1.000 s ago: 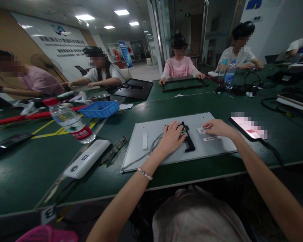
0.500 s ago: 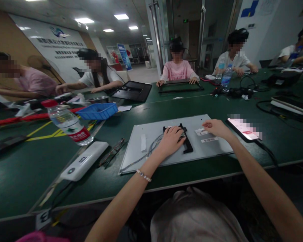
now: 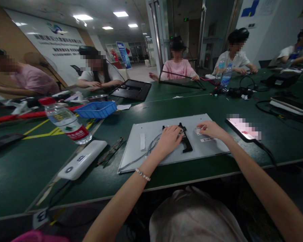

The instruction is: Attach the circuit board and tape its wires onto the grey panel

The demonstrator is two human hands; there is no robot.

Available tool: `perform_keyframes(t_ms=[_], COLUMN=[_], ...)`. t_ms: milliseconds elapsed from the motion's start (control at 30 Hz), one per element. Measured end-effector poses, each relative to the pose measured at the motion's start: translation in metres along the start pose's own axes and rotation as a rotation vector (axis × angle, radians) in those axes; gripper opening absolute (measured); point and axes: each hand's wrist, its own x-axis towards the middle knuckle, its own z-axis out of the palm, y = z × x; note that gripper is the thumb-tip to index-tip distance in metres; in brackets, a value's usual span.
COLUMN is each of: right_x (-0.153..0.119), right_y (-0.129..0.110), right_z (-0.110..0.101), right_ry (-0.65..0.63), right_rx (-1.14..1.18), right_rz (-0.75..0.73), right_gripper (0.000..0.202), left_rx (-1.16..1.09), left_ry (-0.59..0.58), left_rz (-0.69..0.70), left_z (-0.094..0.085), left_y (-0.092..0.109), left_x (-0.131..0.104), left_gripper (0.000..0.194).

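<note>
A grey flat panel [image 3: 138,153] lies in front of me, with a black plastic bracket [image 3: 187,144] on its middle. My left hand [image 3: 169,137] rests palm down over the bracket's left part, its fingers stretched across it and hiding part of it. Thin grey cables [image 3: 151,147] run from under that hand toward the panel's lower left corner. Above the panel's right side, my right hand [image 3: 210,129] has its fingers curled together beside a white label [image 3: 198,132]; whatever they hold, if anything, is too small to see. A barcode strip [image 3: 207,139] is stuck just below.
Left of the panel are eyeglasses [image 3: 111,151], a white power bank [image 3: 83,160], a tilted water bottle [image 3: 65,122] and a blue tray [image 3: 97,110]. A lit phone [image 3: 242,129] with a cable lies to the right. Across the table, a person handles a black frame [image 3: 181,84].
My right hand has moved slightly left, toward the bracket. My left hand stays on the bracket. Across the table, the person's black frame has been tilted up at its left side.
</note>
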Motion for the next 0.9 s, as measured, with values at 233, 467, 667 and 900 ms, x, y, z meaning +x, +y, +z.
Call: perform_keyframes(t_ms=[233,467,667,900], right_x=[-0.003,0.001,0.006,0.005], right_y=[-0.002,-0.014,-0.028,-0.037], right_z=[-0.003,0.005,0.018,0.021], right_ry=[0.051,-0.051,-0.079,-0.037], right_rx=[0.053,0.385,0.404,0.363], right_rz=[0.033,-0.004,-0.104,-0.126], right_gripper=[0.015,0.018,0.021,0.021], left_rx=[-0.008,-0.002,-0.038,-0.045], left_ry=[0.054,-0.011,-0.026,-0.070], left_rz=[-0.089,-0.029,0.037,0.147], left_z=[0.001,0.005,0.002,0.002], left_y=[-0.003,-0.004,0.000,0.002], left_x=[0.000,0.000,0.000,-0.001], left_gripper=[0.031,0.032,0.034,0.036])
